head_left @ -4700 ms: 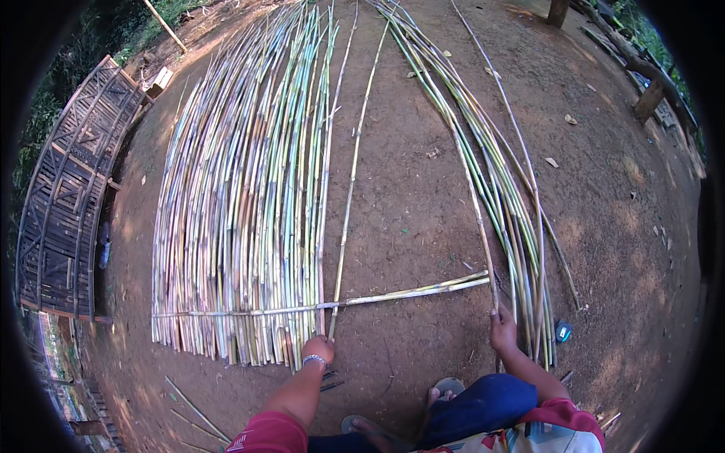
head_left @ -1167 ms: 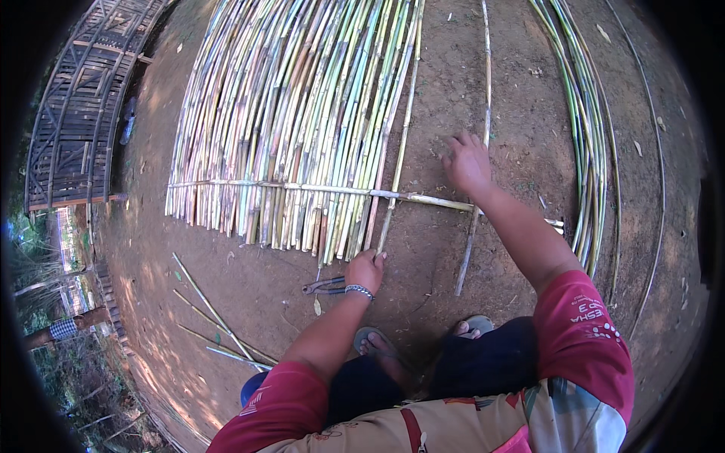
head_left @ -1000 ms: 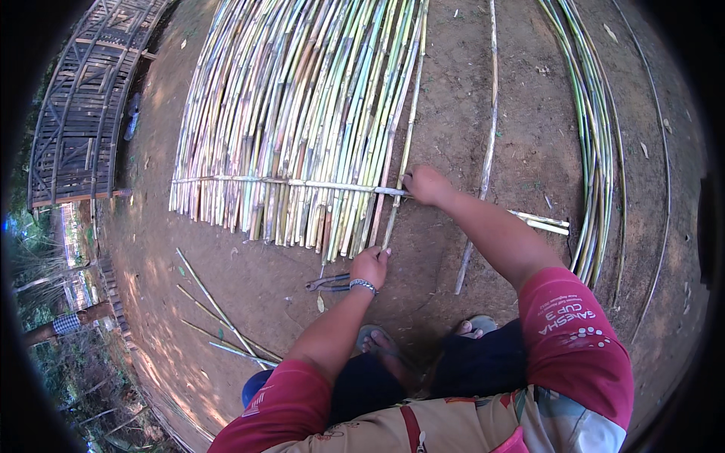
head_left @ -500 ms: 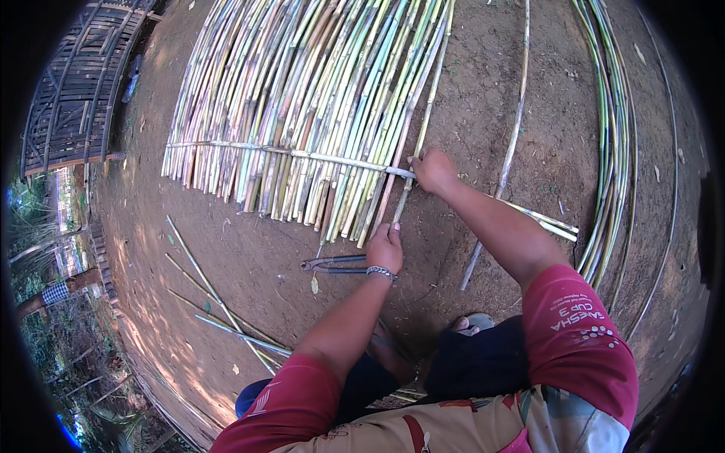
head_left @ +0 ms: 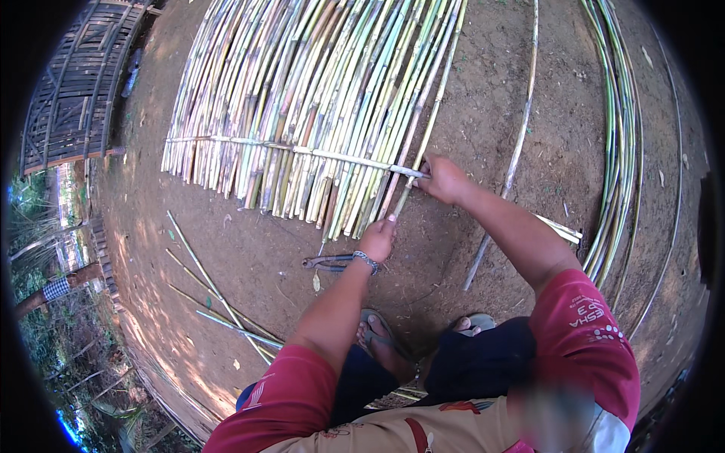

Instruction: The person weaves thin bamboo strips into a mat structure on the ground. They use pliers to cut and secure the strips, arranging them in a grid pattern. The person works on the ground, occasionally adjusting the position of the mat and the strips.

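Note:
A mat of many thin green and yellowish bamboo poles (head_left: 310, 83) lies side by side on the ground in front of me. Across the near part runs a split bamboo crosspiece (head_left: 343, 157). My right hand (head_left: 445, 180) is closed around the right end of that crosspiece, beside the outermost pole. My left hand (head_left: 377, 239) grips the near end of a bamboo pole (head_left: 404, 198) at the mat's right edge; its palm hides part of the tip. Close by my left wrist, a pair of pincers (head_left: 330, 263) with dark handles rests on the dirt, partly covered by the wrist.
A single long pole (head_left: 521, 136) lies to the right, with a bundle of thin green strips (head_left: 615, 151) farther out. Short cut pieces (head_left: 559, 228) lie between them. Several loose sticks (head_left: 219, 294) are scattered at the lower left. A slatted bamboo structure (head_left: 75, 83) stands far left.
My right hand has shifted slightly right and down at the crosspiece's end. The left hand has drawn a little left and nearer, covering more of the pincers' handles.

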Demonstrator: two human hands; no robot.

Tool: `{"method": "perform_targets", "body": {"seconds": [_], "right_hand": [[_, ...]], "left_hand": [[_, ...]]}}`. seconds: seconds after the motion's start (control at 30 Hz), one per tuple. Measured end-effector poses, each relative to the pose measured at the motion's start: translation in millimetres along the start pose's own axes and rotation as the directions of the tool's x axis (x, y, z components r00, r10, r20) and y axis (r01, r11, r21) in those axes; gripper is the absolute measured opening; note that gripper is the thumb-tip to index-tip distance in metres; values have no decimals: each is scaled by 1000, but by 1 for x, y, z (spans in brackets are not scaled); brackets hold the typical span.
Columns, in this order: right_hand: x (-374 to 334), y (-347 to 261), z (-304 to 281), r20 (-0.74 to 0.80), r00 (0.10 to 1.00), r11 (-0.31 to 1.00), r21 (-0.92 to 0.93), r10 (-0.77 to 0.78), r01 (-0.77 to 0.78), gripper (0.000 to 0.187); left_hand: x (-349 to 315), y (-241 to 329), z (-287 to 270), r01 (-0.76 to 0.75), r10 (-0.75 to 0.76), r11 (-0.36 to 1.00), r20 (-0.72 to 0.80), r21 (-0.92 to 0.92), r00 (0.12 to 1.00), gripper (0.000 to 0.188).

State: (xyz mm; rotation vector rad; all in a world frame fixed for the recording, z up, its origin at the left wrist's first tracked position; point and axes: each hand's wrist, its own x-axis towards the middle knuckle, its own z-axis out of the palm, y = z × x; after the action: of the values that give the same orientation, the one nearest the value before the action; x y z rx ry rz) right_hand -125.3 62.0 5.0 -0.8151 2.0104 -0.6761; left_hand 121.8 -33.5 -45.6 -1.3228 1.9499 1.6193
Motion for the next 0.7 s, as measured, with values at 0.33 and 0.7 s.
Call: {"method": "perform_targets", "body": {"seconds": [0.33, 0.7], "right_hand": [[9, 14, 12, -117, 992, 999, -36, -45, 41, 33], [3, 12, 11, -71, 996, 999, -8, -53, 52, 32]], "left_hand": [[-27, 20, 47, -73, 292, 907, -497, 414, 817, 38], [-23, 35, 13, -56, 103, 966, -178, 251, 979, 43]]}}
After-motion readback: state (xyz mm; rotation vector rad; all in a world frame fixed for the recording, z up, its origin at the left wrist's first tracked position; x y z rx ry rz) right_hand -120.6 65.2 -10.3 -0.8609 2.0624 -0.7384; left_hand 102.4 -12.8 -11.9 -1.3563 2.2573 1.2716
